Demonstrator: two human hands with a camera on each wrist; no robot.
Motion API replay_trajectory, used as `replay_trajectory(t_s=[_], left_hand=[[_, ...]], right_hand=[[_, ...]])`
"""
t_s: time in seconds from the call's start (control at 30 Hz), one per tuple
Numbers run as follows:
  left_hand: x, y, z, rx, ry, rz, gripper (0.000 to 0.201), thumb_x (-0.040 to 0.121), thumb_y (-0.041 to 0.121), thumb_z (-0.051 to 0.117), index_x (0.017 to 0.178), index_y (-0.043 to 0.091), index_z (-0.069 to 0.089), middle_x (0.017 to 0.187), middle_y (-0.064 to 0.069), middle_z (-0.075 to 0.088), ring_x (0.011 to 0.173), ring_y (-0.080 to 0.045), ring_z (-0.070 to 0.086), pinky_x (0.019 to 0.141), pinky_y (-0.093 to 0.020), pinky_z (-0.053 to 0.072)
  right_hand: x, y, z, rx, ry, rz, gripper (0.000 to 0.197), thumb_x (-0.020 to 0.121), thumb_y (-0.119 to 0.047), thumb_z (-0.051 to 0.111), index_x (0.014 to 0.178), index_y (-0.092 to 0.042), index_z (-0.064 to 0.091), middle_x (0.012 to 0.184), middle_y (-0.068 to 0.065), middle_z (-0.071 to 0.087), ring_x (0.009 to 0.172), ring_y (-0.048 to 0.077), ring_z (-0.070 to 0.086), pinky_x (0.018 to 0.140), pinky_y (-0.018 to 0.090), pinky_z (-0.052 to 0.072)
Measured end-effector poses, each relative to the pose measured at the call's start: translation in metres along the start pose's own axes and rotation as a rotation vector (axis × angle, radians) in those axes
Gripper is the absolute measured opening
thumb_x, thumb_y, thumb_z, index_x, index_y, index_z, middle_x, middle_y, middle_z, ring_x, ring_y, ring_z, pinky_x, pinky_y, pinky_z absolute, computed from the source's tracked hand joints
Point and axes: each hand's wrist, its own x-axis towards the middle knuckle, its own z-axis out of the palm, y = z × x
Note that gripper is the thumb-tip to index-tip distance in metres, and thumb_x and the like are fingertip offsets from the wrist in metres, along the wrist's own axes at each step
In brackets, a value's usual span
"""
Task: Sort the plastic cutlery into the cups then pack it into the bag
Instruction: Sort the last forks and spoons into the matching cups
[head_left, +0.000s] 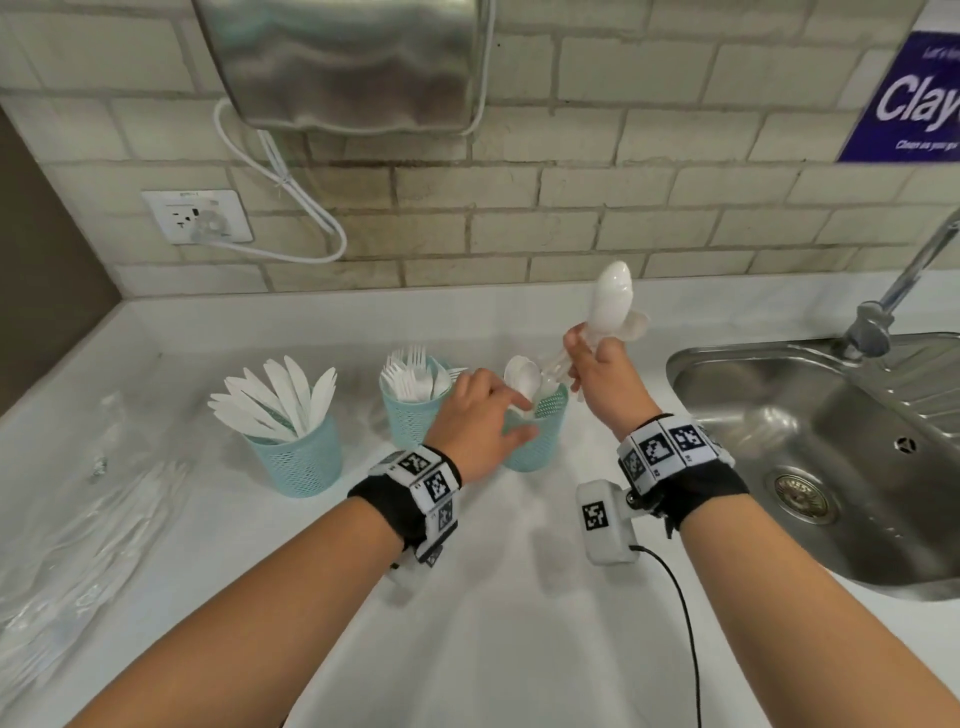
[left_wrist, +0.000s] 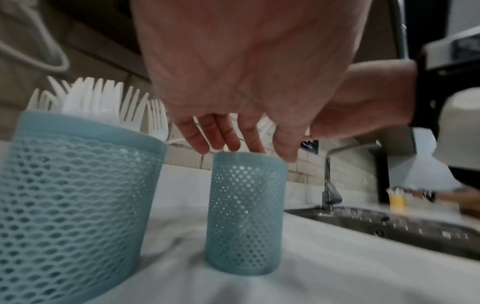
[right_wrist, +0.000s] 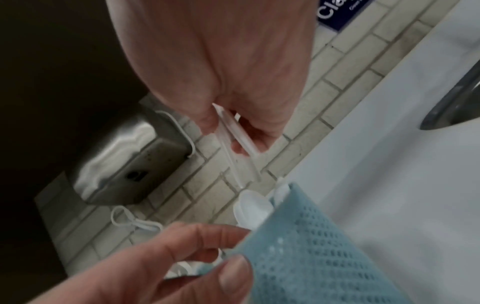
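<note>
Three blue mesh cups stand in a row on the white counter. The left cup (head_left: 298, 460) holds knives, the middle cup (head_left: 410, 418) (left_wrist: 72, 197) holds forks, and the right cup (head_left: 545, 434) (left_wrist: 246, 214) (right_wrist: 319, 246) holds a few spoons (head_left: 522, 376) (right_wrist: 250, 207). My left hand (head_left: 522, 415) (left_wrist: 246, 148) (right_wrist: 223, 251) holds this spoon cup at its rim, thumb on the outer mesh. My right hand (head_left: 587, 358) (right_wrist: 228, 131) grips a bundle of white spoons (head_left: 613, 301) (right_wrist: 241, 160) just above the cup, bowls up. A clear plastic bag (head_left: 78, 519) with cutlery inside lies at the left.
A steel sink (head_left: 810, 441) with a tap (head_left: 883, 301) is set into the counter on the right. A metal box (head_left: 353, 62) hangs on the brick wall, its white cable looping down to a socket (head_left: 197, 215). A yellow object (left_wrist: 396, 202) stands beyond the sink.
</note>
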Motion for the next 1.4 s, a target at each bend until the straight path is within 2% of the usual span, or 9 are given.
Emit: replay_trajectory(t_s=[0.07, 0.2, 0.43, 0.7, 1.0, 1.17, 1.23, 1.3, 1.4], left_hand=[[-0.003, -0.002, 0.011, 0.104, -0.007, 0.017, 0.041, 0.087, 0.045, 0.060, 0.119, 0.021, 0.060, 0.121, 0.001, 0.043, 0.119, -0.018, 0.032, 0.103, -0.029, 0.029], [-0.003, 0.001, 0.019, 0.043, 0.112, 0.026, 0.029, 0.089, 0.036, 0.061, 0.110, 0.018, 0.067, 0.112, 0.000, 0.047, 0.115, -0.019, 0.036, 0.100, -0.028, 0.034], [-0.002, 0.002, 0.019, -0.035, 0.136, 0.039, 0.025, 0.087, 0.034, 0.064, 0.103, 0.016, 0.071, 0.101, -0.001, 0.050, 0.108, -0.019, 0.039, 0.094, -0.024, 0.033], [-0.001, -0.004, 0.016, -0.014, 0.130, 0.006, 0.027, 0.087, 0.039, 0.063, 0.103, 0.019, 0.069, 0.103, 0.003, 0.049, 0.110, -0.016, 0.037, 0.096, -0.017, 0.026], [-0.008, 0.005, 0.018, -0.077, 0.165, -0.057, 0.023, 0.084, 0.035, 0.069, 0.098, 0.017, 0.067, 0.107, -0.001, 0.045, 0.109, -0.016, 0.044, 0.086, -0.027, 0.043], [-0.034, 0.002, -0.006, -0.104, 0.095, -0.097, 0.033, 0.088, 0.029, 0.062, 0.121, 0.022, 0.057, 0.125, 0.000, 0.047, 0.122, -0.016, 0.044, 0.093, -0.035, 0.045], [-0.057, -0.008, -0.020, -0.083, 0.098, -0.106, 0.031, 0.090, 0.033, 0.058, 0.121, 0.026, 0.057, 0.124, 0.004, 0.050, 0.120, -0.014, 0.046, 0.090, -0.033, 0.043], [-0.085, -0.024, -0.038, -0.042, 0.126, -0.138, 0.025, 0.092, 0.036, 0.055, 0.115, 0.030, 0.060, 0.118, 0.008, 0.054, 0.114, -0.011, 0.049, 0.088, -0.031, 0.044], [-0.130, -0.055, -0.072, 0.006, 0.201, -0.240, 0.017, 0.091, 0.037, 0.055, 0.106, 0.032, 0.063, 0.105, 0.014, 0.059, 0.099, -0.007, 0.055, 0.082, -0.030, 0.049]], right_hand=[[0.005, 0.013, 0.009, 0.003, -0.016, 0.023, 0.025, 0.100, -0.023, 0.040, 0.075, -0.022, 0.044, 0.068, -0.003, 0.042, 0.062, 0.009, 0.046, 0.059, 0.009, 0.040], [0.012, 0.034, 0.028, -0.177, 0.023, 0.095, 0.030, 0.095, -0.048, 0.033, 0.076, -0.028, 0.041, 0.078, -0.005, 0.047, 0.084, 0.023, 0.050, 0.089, 0.042, 0.035], [0.001, 0.040, 0.046, -0.496, 0.041, 0.087, 0.032, 0.099, -0.044, 0.029, 0.095, -0.015, 0.041, 0.100, 0.005, 0.044, 0.102, 0.021, 0.038, 0.085, 0.032, 0.018], [-0.019, 0.057, 0.039, -0.901, 0.024, -0.043, 0.044, 0.096, -0.045, 0.035, 0.111, -0.008, 0.055, 0.125, 0.004, 0.036, 0.115, 0.024, 0.028, 0.098, 0.038, 0.017], [-0.027, 0.052, 0.020, -0.397, 0.205, 0.050, 0.067, 0.076, -0.044, 0.071, 0.130, -0.017, 0.043, 0.120, 0.005, 0.048, 0.115, 0.023, 0.044, 0.100, 0.040, 0.038], [-0.046, 0.031, 0.033, -0.382, 0.332, 0.023, 0.050, 0.081, -0.027, 0.068, 0.122, -0.007, 0.047, 0.115, 0.014, 0.049, 0.112, 0.032, 0.045, 0.096, 0.042, 0.036], [-0.057, 0.016, 0.048, -0.289, 0.248, -0.021, 0.032, 0.083, -0.020, 0.064, 0.110, -0.007, 0.052, 0.101, 0.007, 0.049, 0.096, 0.025, 0.051, 0.091, 0.029, 0.041], [-0.068, 0.000, 0.069, -0.201, 0.083, -0.013, 0.013, 0.086, -0.016, 0.060, 0.098, -0.011, 0.058, 0.082, -0.003, 0.050, 0.072, 0.012, 0.051, 0.068, 0.006, 0.040], [-0.085, -0.021, 0.109, -0.194, -0.121, -0.029, 0.003, 0.087, -0.019, 0.059, 0.088, -0.017, 0.061, 0.072, -0.007, 0.053, 0.064, 0.006, 0.049, 0.056, 0.005, 0.037]])
